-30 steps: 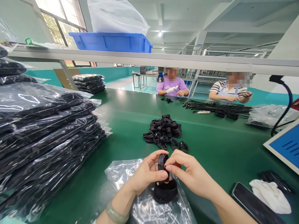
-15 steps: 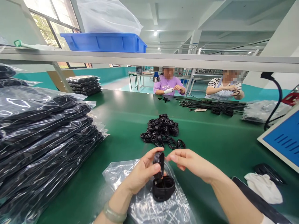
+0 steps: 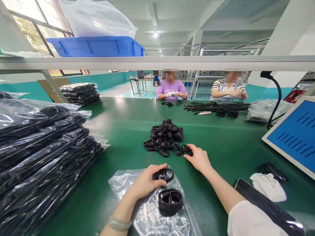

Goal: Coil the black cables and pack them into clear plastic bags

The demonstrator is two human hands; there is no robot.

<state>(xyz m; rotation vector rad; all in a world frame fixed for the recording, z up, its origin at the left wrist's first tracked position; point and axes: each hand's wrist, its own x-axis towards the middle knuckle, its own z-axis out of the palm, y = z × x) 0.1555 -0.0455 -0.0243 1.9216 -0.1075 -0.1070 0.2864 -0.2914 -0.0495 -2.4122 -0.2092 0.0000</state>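
My left hand (image 3: 150, 179) grips a coiled black cable (image 3: 168, 175) between thumb and fingers, over the upper part of a clear plastic bag (image 3: 147, 216). Just below it, a thicker coil stack (image 3: 170, 202) rests on the bag, a connector showing at its top. Further right, my right hand (image 3: 198, 158) has thumb and fingers around a single black coil (image 3: 187, 150) at the right edge of a heap of coiled cables (image 3: 166, 132).
Bagged black goods (image 3: 49, 141) are stacked at the left. At the right are a blue machine (image 3: 300, 131), a white cloth (image 3: 268, 186) and a dark phone-like slab (image 3: 268, 209). Two people work across the green table (image 3: 118, 127), near long cables (image 3: 216, 107).
My right hand has moved up to the coil at the heap's edge and closed on it. My left hand has tilted its coil flatter, beyond the stack. The view has shifted slightly.
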